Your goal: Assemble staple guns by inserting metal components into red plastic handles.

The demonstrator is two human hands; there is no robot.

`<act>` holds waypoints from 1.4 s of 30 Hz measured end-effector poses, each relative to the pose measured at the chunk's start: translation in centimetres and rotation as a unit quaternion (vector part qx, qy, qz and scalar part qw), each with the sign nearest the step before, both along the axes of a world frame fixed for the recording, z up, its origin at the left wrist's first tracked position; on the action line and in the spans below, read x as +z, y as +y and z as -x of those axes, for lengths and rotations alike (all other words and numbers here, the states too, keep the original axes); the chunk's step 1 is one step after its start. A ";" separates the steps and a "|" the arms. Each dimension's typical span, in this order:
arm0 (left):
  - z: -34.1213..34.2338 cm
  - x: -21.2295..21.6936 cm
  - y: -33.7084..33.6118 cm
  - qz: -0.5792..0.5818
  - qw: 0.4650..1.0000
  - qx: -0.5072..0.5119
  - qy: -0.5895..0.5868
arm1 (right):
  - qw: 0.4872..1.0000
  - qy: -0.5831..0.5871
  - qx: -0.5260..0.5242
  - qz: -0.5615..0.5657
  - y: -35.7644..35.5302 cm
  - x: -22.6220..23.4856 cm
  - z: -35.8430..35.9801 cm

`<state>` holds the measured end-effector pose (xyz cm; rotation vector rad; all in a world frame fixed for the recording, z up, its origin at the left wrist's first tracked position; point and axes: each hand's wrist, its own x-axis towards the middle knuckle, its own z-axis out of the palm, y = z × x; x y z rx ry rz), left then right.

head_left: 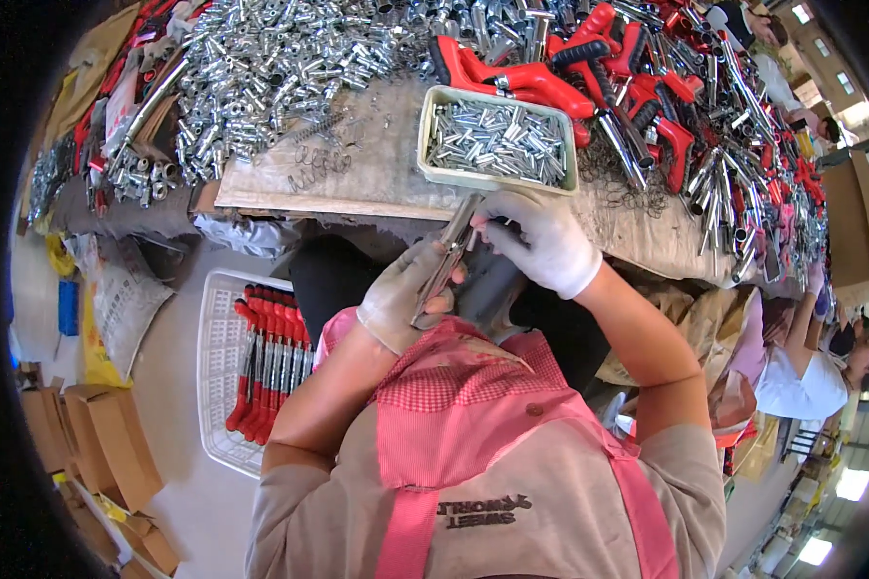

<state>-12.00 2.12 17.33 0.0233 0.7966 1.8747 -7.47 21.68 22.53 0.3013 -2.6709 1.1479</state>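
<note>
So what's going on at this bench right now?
A person in a pink apron and white gloves works at the edge of a cluttered workbench. The left hand grips a long metal tool part, and the right hand pinches at its upper end. Just beyond the hands sits a tray of small metal pins. Red-handled tools and loose shiny fittings cover the bench behind. A white basket on the left holds finished red-handled pieces.
</note>
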 end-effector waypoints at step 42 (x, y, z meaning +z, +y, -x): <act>-3.1 -5.1 2.6 0.053 0.836 -0.018 0.546 | 0.870 -0.157 -0.211 0.416 -1.8 -4.4 -5.5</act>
